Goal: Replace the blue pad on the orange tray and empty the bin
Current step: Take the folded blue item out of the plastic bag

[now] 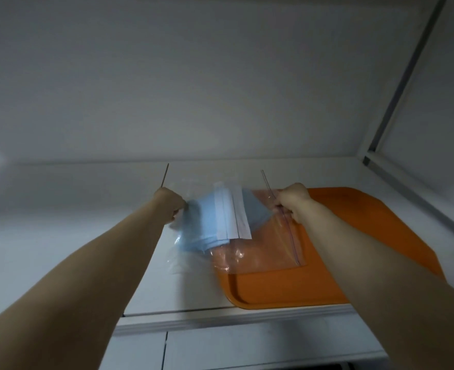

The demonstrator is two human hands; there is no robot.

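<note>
Left arm: stretched forward and bare, the wrist over the white counter (180, 289) just left of the tray's left edge.
Left hand (171, 205): fingers curled tight, gripping the closed left end of the clear zip bag (247, 252).
Right arm: stretched forward across the near right part of the orange tray (271, 287).
Right hand (294, 200): closed in a pinch on the bag's zip strip (291, 236), knuckles up.
Bag: held between both hands (a little blurred), hanging over the tray's far left corner and the counter beside it. Its long axis runs left to right and its mouth faces right.
Zip strip: runs from far to near, leaning slightly right.
Blue pads (207, 222): a folded stack inside the bag's left half, near the left hand. Its white folded edge runs far to near.
Tray: lies at the counter's near right edge.
</note>
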